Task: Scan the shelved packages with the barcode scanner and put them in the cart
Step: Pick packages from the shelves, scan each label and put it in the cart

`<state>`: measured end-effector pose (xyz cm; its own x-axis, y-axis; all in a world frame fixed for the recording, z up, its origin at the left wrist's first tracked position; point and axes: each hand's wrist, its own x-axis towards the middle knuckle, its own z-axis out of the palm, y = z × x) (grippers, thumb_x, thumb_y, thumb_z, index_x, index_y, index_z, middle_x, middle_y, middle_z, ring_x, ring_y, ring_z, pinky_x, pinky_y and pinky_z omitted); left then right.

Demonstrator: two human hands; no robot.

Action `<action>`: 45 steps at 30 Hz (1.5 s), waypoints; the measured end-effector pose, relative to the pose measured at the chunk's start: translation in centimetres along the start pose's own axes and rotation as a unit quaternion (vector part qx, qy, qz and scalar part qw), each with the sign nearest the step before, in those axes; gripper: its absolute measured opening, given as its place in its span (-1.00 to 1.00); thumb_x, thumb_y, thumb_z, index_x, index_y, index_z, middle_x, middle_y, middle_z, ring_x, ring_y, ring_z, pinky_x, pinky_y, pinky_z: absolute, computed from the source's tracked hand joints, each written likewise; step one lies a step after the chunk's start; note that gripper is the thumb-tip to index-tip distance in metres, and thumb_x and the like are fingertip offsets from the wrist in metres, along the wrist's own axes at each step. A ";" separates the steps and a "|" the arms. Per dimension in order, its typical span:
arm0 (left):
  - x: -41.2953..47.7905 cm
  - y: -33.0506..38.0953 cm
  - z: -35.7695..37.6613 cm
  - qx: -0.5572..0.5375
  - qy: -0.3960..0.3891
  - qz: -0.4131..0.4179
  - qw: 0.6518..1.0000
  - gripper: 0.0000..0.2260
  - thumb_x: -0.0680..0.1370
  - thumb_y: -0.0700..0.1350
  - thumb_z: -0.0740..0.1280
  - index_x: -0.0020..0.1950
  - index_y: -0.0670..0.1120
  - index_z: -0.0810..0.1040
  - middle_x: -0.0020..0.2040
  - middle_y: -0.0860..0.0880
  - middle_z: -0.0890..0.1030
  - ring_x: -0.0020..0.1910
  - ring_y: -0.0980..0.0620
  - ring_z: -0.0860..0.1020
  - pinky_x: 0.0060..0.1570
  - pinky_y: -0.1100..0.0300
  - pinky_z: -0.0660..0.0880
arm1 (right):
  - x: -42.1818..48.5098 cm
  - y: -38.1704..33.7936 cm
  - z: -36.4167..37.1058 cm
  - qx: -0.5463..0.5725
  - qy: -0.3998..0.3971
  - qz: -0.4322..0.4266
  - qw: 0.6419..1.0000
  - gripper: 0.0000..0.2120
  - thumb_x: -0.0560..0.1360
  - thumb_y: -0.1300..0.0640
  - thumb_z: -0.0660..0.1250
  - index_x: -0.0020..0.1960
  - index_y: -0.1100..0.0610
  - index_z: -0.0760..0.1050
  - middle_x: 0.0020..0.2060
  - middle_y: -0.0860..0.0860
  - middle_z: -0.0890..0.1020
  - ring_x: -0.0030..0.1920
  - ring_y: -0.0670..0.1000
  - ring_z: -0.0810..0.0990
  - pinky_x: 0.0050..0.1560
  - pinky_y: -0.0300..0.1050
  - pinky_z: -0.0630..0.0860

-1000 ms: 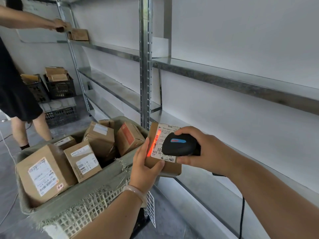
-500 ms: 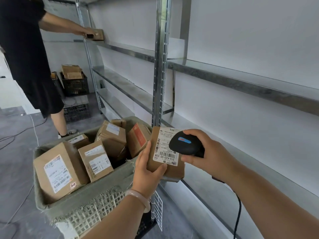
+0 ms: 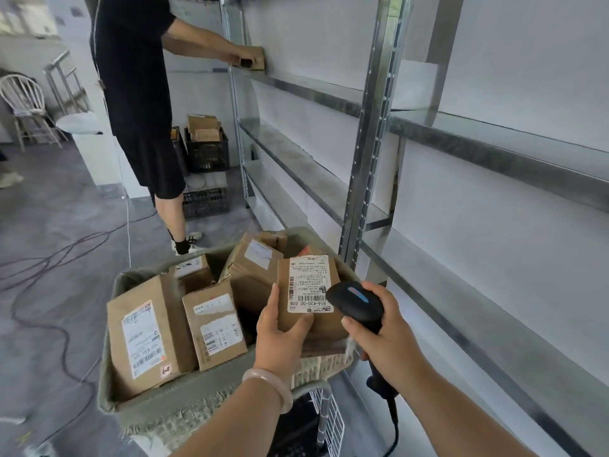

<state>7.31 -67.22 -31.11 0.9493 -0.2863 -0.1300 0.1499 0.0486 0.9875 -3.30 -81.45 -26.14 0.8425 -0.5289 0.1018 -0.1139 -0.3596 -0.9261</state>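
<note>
The left forearm (image 3: pixel 230 423) and the right forearm (image 3: pixel 478 407) are both bare as far as they show. A smooth, rounded bangle (image 3: pixel 270 385) circles the left wrist just behind the left hand (image 3: pixel 280 338). It is one closed ring, pale pinkish-white, slightly translucent and glossy. The right hand (image 3: pixel 385 338) and its wrist are bare.

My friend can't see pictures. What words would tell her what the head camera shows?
A left hand holds a labelled cardboard package over a cart of boxes, while the right hand grips a black barcode scanner beside it. Behind, another person reaches to a metal shelf.
</note>
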 end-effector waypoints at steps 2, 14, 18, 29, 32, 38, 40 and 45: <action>1.9 -0.3 0.4 0.022 0.007 -0.005 1.000 -0.17 0.22 0.24 0.50 0.42 0.46 0.22 0.38 0.10 0.43 0.33 0.03 0.47 0.33 -0.05 0.46 | 2.5 0.8 0.3 0.009 -0.013 0.009 1.000 -0.47 0.46 0.05 0.46 0.24 -0.32 0.26 0.13 -0.20 0.49 -0.01 -0.15 0.59 -0.09 -0.27 0.56; 11.1 -0.5 3.3 0.211 0.040 0.044 0.976 -0.12 0.52 -0.19 0.44 0.48 0.31 -0.15 0.39 0.13 0.15 0.13 0.51 0.22 0.19 0.58 0.12 | 14.6 6.3 2.6 0.077 -0.063 0.041 0.994 -0.44 0.44 0.12 0.49 0.17 -0.41 0.31 0.16 -0.21 0.47 -0.09 0.02 0.64 -0.30 -0.11 0.63; 12.6 -2.2 2.6 0.269 0.037 0.045 0.961 -0.03 0.49 -0.22 0.47 0.34 0.45 -0.23 0.36 0.16 0.15 0.15 0.64 0.19 0.18 0.67 0.11 | 15.9 8.1 3.9 0.068 -0.069 0.043 0.994 -0.45 0.44 0.16 0.49 0.17 -0.35 0.32 0.10 -0.28 0.46 -0.14 -0.07 0.63 -0.22 -0.07 0.65; 13.1 -5.8 0.9 0.426 0.009 0.070 0.902 0.00 0.48 -0.02 0.48 0.52 0.29 -0.30 0.52 0.16 0.05 0.50 0.00 0.14 0.51 0.05 0.18 | 14.4 11.6 7.1 0.012 -0.071 0.093 0.993 -0.40 0.43 0.09 0.50 0.31 -0.25 0.27 0.25 -0.08 0.48 0.21 -0.08 0.53 0.00 -0.46 0.44; 12.9 -5.5 0.6 0.427 -0.005 0.079 0.901 -0.03 0.48 0.00 0.47 0.57 0.24 -0.23 0.55 0.15 0.01 0.51 -0.03 0.12 0.51 0.04 0.17 | 13.6 11.1 7.2 0.016 -0.044 0.082 0.996 -0.38 0.42 0.07 0.51 0.29 -0.32 0.25 0.25 -0.08 0.47 0.22 -0.07 0.52 0.11 -0.31 0.50; 11.9 -4.0 0.1 0.451 -0.050 0.104 0.885 -0.08 0.50 0.09 0.43 0.56 0.26 -0.22 0.59 0.15 -0.10 0.55 0.02 0.00 0.49 0.07 0.08 | 10.5 8.7 6.0 0.024 0.023 0.060 0.998 -0.39 0.41 0.04 0.51 0.23 -0.43 0.26 0.24 -0.06 0.51 0.09 0.05 0.62 0.10 0.06 0.61; 11.2 -3.2 0.0 0.462 -0.069 0.112 0.877 -0.12 0.51 0.13 0.40 0.57 0.26 -0.20 0.60 0.16 -0.11 0.56 0.01 -0.02 0.50 0.03 0.08 | 8.8 7.9 5.1 0.026 0.042 0.060 0.997 -0.37 0.42 0.03 0.51 0.23 -0.46 0.24 0.23 -0.07 0.50 0.06 0.01 0.63 0.04 0.01 0.64; 8.1 -1.1 0.7 0.480 -0.115 0.135 0.859 -0.18 0.55 0.17 0.33 0.57 0.26 -0.21 0.61 0.14 -0.16 0.59 -0.04 -0.08 0.54 -0.10 0.05 | 3.8 5.8 2.7 0.030 0.126 0.058 0.990 -0.37 0.43 0.15 0.50 0.20 -0.41 0.25 0.18 -0.09 0.52 -0.04 0.01 0.64 -0.04 0.00 0.65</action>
<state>14.68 -70.32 -33.15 0.8172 -0.5756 0.0279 -0.4692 -0.6365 0.6121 0.64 -83.45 -32.08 0.6660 -0.7424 0.0733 -0.1642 -0.2418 -0.9563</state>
